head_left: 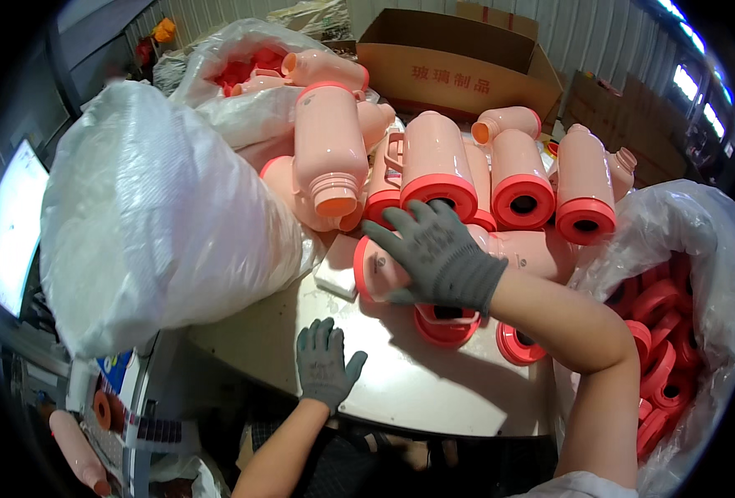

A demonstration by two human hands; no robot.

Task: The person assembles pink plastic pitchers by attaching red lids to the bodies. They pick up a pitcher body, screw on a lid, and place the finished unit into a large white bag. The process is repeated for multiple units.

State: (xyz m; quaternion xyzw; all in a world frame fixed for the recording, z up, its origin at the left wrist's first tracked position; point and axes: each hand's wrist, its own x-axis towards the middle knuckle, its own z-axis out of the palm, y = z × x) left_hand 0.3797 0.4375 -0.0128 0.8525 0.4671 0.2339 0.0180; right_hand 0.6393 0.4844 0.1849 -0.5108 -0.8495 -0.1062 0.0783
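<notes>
My left hand (328,365), in a grey work glove, lies on the white table (417,390) near its front edge, fingers spread and holding nothing. My right hand (442,253), gloved the same way, reaches across the flasks with its fingers stretched apart. Under it lies a pink flask shell (380,267) with a red rim, partly covered by the palm. Just beyond its fingertips leans a pink handled flask shell (435,149), red base towards me. Whether the fingers touch that one, I cannot tell. Below the hand a red-based piece (448,334) shows, mostly hidden by the wrist.
More pink flask shells (331,133) pile up along the back. On the left bulges a big white sack (160,224); to the right, a plastic bag (699,203) holds red rings (662,373). Behind stands a cardboard box (459,79). A lit screen (11,224) is at far left.
</notes>
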